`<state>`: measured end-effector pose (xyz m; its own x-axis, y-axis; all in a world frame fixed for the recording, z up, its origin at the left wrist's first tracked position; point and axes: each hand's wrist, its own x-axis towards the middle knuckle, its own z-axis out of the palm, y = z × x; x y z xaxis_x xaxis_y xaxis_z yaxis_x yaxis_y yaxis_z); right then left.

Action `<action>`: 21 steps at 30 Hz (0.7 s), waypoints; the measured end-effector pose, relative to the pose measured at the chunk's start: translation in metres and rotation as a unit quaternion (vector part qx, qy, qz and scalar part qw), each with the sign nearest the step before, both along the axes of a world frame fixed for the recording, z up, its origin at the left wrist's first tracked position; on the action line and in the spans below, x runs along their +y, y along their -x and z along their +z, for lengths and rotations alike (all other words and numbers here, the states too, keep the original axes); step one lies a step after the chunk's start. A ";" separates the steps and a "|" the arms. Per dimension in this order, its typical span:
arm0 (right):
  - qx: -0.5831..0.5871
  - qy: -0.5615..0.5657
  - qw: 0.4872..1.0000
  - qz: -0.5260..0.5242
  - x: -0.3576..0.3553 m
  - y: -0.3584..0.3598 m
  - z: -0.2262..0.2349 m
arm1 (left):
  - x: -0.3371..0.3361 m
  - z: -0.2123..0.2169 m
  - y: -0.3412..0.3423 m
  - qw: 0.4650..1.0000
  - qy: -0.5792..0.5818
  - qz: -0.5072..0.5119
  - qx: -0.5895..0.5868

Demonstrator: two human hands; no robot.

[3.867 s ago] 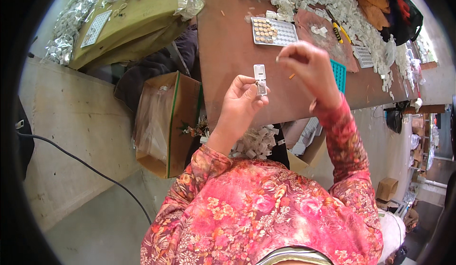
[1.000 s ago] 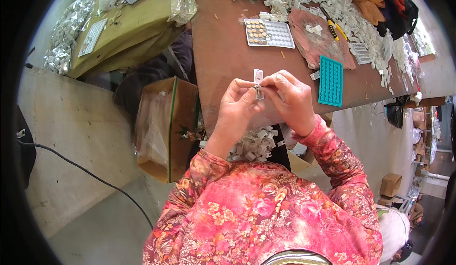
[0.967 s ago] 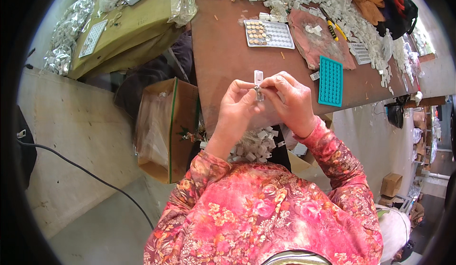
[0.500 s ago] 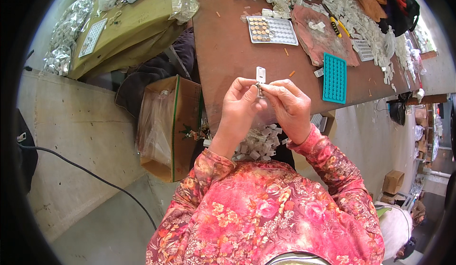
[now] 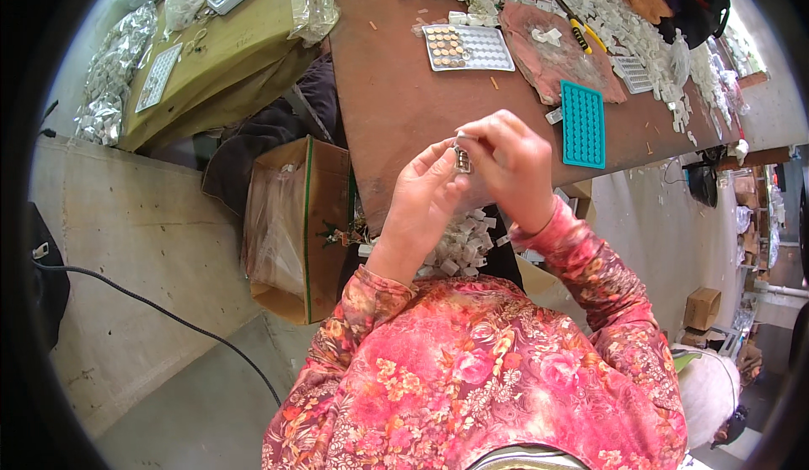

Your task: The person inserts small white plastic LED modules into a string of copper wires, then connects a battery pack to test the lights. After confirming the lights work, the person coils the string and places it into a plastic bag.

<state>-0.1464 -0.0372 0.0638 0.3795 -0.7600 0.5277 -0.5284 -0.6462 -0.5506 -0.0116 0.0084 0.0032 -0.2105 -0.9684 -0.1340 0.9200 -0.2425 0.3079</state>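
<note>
The bench (image 5: 396, 91) has its left edge running down beside the cardboard box (image 5: 324, 234), while its near edge slants up to the right. Brown surface shows between the hands and the white tray (image 5: 490, 52), which sits farther back with round discs in its left part. The teal tray (image 5: 582, 124) stands to the right, its lower end near the near edge, just beside the pink cloth (image 5: 581, 69). The small case (image 5: 463, 161) is held up near the bench's near-left corner, above the heap of white pieces (image 5: 462, 249). The left hand (image 5: 423, 196) pinches it between thumb and fingers; the right hand (image 5: 516, 166) arches over, fingertips together at its top, though whether they grip it I cannot tell
</note>
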 end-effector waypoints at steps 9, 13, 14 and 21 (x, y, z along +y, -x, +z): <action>0.014 0.034 0.981 0.191 -0.002 0.009 0.008 | 0.012 0.018 -0.007 0.999 0.042 -0.024 0.009; 0.002 -0.037 0.990 0.139 0.002 0.007 0.013 | 0.014 0.022 -0.016 0.972 -0.018 0.017 -0.233; 0.004 -0.054 0.992 0.114 0.002 0.006 0.013 | 0.014 0.023 -0.016 0.967 -0.012 0.017 -0.255; 0.016 0.030 0.996 0.088 0.014 -0.002 0.010 | 0.017 0.023 -0.025 0.987 -0.005 -0.046 -0.153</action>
<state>-0.1444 -0.0232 0.0735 0.5216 -0.6482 0.5547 -0.4213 -0.7611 -0.4932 0.0129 0.0250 0.0261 -0.2460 -0.9452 -0.2147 0.7578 -0.3256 0.5655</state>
